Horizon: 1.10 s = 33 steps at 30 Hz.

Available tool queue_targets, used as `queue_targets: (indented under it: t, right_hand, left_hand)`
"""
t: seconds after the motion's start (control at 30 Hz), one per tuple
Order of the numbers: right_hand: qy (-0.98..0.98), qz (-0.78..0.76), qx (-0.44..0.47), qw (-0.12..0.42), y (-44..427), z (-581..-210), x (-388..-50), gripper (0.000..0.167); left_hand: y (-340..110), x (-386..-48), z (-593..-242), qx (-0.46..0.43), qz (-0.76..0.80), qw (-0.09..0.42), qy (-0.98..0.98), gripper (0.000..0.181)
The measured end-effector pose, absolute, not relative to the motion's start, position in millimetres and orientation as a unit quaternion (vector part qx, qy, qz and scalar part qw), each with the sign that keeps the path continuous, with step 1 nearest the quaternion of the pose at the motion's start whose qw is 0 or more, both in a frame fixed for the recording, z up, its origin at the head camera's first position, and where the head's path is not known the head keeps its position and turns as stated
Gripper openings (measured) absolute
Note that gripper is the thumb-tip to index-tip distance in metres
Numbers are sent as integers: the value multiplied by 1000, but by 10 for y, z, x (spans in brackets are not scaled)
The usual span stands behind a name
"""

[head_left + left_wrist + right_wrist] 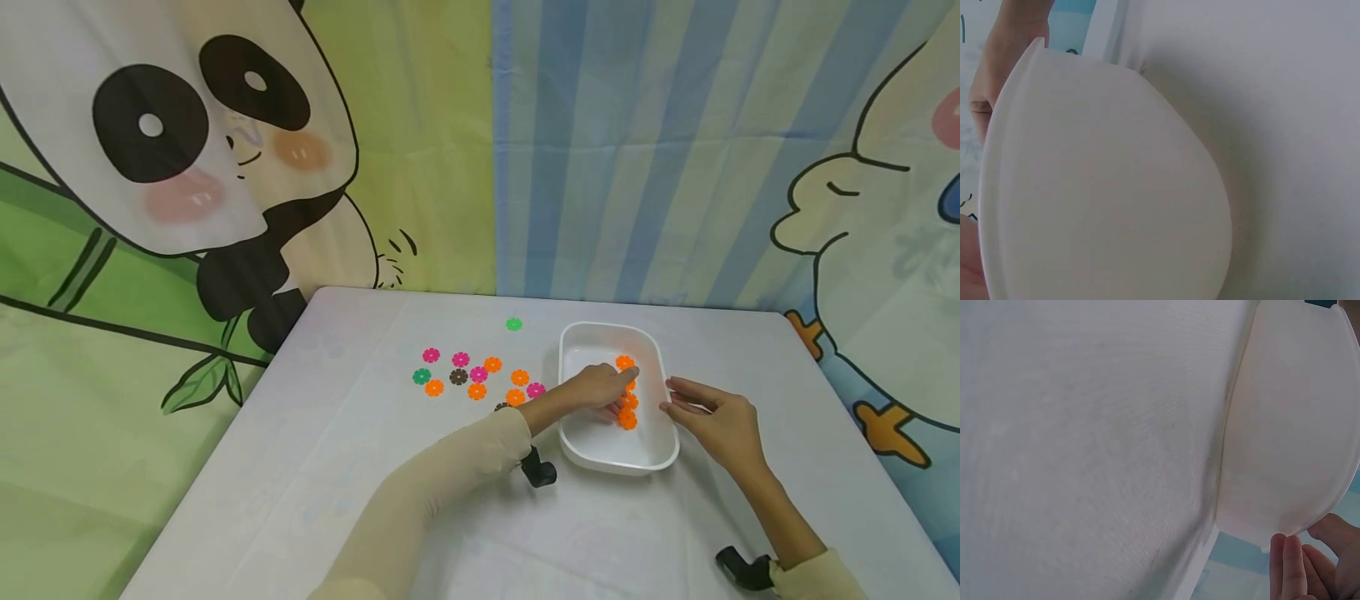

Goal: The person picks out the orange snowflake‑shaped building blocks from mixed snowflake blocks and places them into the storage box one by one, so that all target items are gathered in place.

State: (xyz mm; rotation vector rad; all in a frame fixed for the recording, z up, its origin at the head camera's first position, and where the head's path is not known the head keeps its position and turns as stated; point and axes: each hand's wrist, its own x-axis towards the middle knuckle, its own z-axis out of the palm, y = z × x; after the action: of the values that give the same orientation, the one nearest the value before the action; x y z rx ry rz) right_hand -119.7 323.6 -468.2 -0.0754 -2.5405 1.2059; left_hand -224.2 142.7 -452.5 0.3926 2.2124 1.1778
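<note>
- one white tray point(615, 468), on the bench point(285, 467) right of centre; wall likely thin, light and fairly stiff, best held by the rim.
- orange discs point(627, 420), clustered inside it; notched, probably light, stiff plastic, slick when flat; take by the edges.
- left hand point(600, 388), fingers down inside the tray by the orange discs; whether they pinch one, cannot tell.
- right hand point(723, 425), fingers nearly straight, at the tray's right rim.
- loose discs point(477, 391), orange, pink, green and dark, spread left of the tray; some near the left forearm, easily brushed.
- edges: bench's far edge behind the tray, cloth backdrop point(420, 125) beyond; room to move in front.
</note>
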Motion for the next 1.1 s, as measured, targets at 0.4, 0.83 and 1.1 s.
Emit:
queue_targets:
  t: [0.4, 0.83, 1.1]
  right_hand:
    - [-892, 420, -25, 164, 3200, -4655, -1182, 49]
    - [-897, 410, -24, 165, 3200, -4665, -1191, 48]
    - [-895, 413, -35, 166, 3210, -4673, -1183, 49]
  left_hand:
    - [1360, -2305, -4501, 126, 446, 306, 832, 63]
    - [1269, -2344, -4500, 173, 503, 268, 803, 58]
    - [803, -2743, -4313, 234, 582, 217, 748, 44]
